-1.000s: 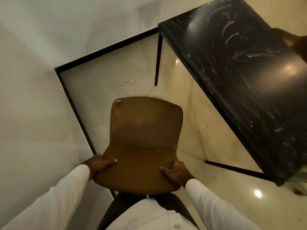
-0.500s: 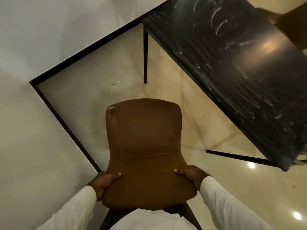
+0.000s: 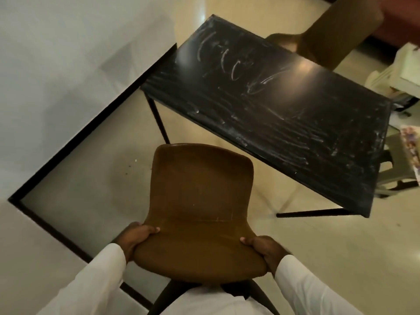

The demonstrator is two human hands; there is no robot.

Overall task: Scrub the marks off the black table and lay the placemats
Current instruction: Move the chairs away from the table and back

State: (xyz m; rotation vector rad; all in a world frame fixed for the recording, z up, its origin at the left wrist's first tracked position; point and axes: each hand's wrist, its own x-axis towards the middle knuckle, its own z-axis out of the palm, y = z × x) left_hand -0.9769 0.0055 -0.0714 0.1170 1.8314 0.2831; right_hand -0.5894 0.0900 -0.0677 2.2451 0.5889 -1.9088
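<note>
The black table [image 3: 284,114] stands ahead and to the right, its top streaked with white scrawls and smears. Directly below me is a brown chair [image 3: 200,201], its back toward me. My left hand [image 3: 134,235] grips the left side of the chair's back, thumb on top. My right hand [image 3: 263,248] grips the right side the same way. The chair's front edge lies close to the table's near edge. No placemats are plainly visible.
A second brown chair [image 3: 336,28] stands beyond the table's far side. A light plastic stool [image 3: 395,169] and pale items [image 3: 409,71] sit at the right edge. A white wall with black skirting [image 3: 75,144] runs along the left over glossy beige floor tiles.
The view has swung right and back, bringing the whole table top, the far chair and the stool into sight. Both hands keep their grip on the brown chair.
</note>
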